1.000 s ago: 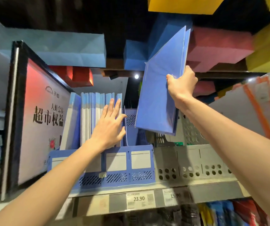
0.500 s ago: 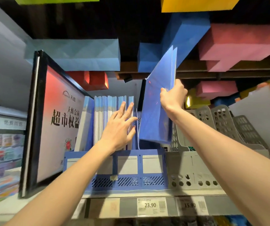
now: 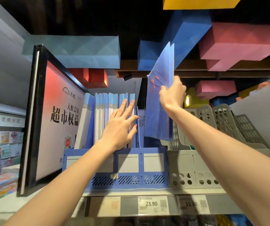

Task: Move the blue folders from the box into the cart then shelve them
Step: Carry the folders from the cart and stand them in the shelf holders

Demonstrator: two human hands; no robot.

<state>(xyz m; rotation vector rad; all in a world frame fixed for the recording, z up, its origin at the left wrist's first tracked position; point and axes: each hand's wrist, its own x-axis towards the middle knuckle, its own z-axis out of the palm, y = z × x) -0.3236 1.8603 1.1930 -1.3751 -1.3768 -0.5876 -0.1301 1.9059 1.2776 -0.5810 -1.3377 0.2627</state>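
Blue folders [image 3: 158, 111], two together, clamped in right grip [image 3: 171, 95]; left grip [image 3: 119, 128], fingers apart, presses shelved folders [image 3: 101, 115]

Left of the blue file rack [image 3: 154, 178], the black-framed sign [image 3: 61, 121] reads 天虹 beside a logo, then 天虹会员 and, in large characters, 超市权益. Farther left of the rack, a pale strip [image 3: 10, 120] says 免费阅览. Below the rack, one price tag [image 3: 152, 205] shows 23.90. The second price tag [image 3: 192, 205], below and to the right, shows 15.90.
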